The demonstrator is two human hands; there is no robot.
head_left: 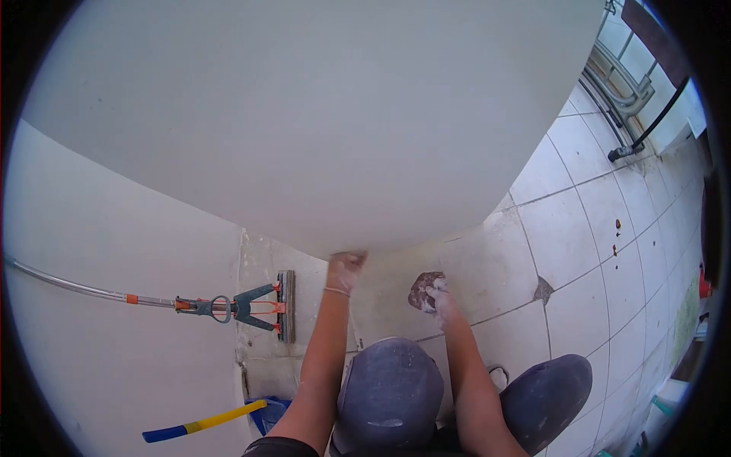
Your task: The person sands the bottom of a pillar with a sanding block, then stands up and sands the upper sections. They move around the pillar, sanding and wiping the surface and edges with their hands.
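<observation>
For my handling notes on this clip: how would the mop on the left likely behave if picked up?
The mop would probably feel stiff, given its shiny, metal-looking pole. It may be head-heavy, since the wide head and linkage sit at one end.

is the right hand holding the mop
No, the right hand holds a brown piece, while the mop is apart, off to the left.

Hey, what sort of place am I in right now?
Possibly a utility or work area, though I can't say exactly: there's a stained tiled floor, a mop to your left, and white smears on your right hand.
</observation>
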